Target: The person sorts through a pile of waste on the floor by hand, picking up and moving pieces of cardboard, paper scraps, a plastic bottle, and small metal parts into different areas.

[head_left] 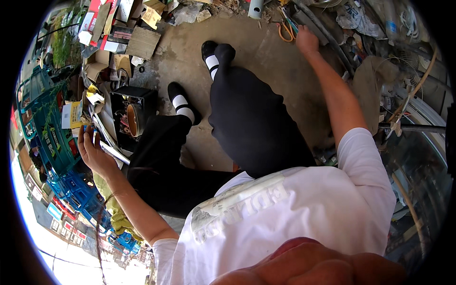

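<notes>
Bare concrete floor (299, 88) is spread between the two hands, and it is hemmed in by heaped clutter on both sides. Beyond the left hand, green crates (54, 142) and blue crates (78, 192) are seen, with daylight behind them.

The right hand (308, 42) is stretched far forward to the clutter's edge. Just to its left an orange-handled tool (285, 33) is seen lying, and a thin teal item (292, 25) is seen right beside the fingers. Because the fingertips are small and partly hidden, it cannot be told whether anything is gripped there. Farther left of this hand, a pale grey tube (256, 8) is cut off by the view's edge; well to its right, a clear plastic bottle (390, 21) is seen among the scrap.

The left hand (99, 156) is held out to the side with its fingers raised and partly bent. Small bits of blue are shown at its fingertips, but whether they are held cannot be told. Just past those fingertips a yellow-and-white box (72, 115) is found. To the right of this hand a black bin (147, 97) is placed, in which a brown round container (134, 120) is tilted. Farther ahead, flattened cardboard (142, 42) is piled.
</notes>
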The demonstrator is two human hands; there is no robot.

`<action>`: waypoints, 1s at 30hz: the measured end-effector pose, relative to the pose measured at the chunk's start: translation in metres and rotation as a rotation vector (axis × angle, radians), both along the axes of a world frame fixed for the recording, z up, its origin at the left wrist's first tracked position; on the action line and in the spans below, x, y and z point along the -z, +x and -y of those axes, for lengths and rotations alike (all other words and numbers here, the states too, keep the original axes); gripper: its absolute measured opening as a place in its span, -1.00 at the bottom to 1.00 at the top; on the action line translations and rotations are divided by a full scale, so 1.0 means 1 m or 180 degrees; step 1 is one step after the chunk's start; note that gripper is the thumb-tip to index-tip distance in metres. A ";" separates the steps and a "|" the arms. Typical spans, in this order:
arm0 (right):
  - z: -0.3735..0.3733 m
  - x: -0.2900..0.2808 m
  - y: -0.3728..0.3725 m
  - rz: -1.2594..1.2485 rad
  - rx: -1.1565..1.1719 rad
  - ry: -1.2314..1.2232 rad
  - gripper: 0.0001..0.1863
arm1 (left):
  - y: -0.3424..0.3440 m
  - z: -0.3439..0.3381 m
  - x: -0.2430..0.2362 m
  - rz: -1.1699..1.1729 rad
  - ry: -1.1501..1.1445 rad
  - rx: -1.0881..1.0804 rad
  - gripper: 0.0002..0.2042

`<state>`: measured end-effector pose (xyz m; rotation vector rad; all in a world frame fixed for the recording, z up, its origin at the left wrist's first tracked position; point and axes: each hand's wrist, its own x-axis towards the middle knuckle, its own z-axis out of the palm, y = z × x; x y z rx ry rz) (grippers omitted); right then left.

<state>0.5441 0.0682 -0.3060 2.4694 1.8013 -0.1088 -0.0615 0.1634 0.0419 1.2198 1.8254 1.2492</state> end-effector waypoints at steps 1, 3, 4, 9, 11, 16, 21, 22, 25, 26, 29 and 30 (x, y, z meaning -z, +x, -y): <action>0.002 -0.006 -0.011 -0.0122 0.0200 0.0089 -0.79 | 0.000 0.000 -0.001 0.0005 0.0006 -0.0017 -0.72; 0.026 -0.020 -0.039 -0.0592 -0.0221 0.0044 -0.78 | -0.004 0.000 -0.005 0.0038 -0.0027 0.0007 -0.68; 0.037 -0.023 -0.046 -0.0806 -0.0422 0.0022 -0.77 | -0.005 -0.001 -0.006 0.0076 -0.0045 0.0029 -0.66; 0.114 0.010 -0.014 -0.0853 0.1033 -0.0203 -0.68 | 0.002 -0.001 0.000 0.0063 -0.0136 0.0026 -0.66; 0.147 0.002 -0.010 -0.0976 0.1390 -0.0026 -0.65 | -0.001 0.002 -0.004 0.0039 -0.0142 -0.0031 -0.66; 0.197 -0.017 0.004 -0.1443 0.0998 -0.1894 -0.59 | -0.012 0.001 -0.003 0.0270 -0.0077 0.0013 -0.70; 0.119 -0.009 -0.022 -0.1321 0.0919 -0.0290 -0.60 | -0.010 -0.001 -0.003 0.0360 -0.0182 -0.0015 -0.69; 0.096 0.001 -0.019 -0.1291 0.0894 -0.0204 -0.60 | -0.011 -0.001 -0.001 0.0312 -0.0216 -0.0030 -0.69; 0.021 0.018 -0.016 -0.1225 0.1078 -0.0349 -0.64 | -0.015 0.000 0.001 0.0311 -0.0233 0.0014 -0.68; 0.003 0.020 -0.013 -0.1186 0.1193 -0.0474 -0.67 | -0.013 0.000 0.002 0.0302 -0.0253 -0.0042 -0.68; -0.032 0.038 -0.009 -0.0738 0.1722 -0.0645 -0.60 | -0.010 0.002 0.001 0.0216 -0.0278 -0.0123 -0.68; -0.035 0.044 -0.010 -0.0601 0.1770 -0.0677 -0.57 | -0.016 0.001 0.004 0.0210 -0.0250 -0.0063 -0.67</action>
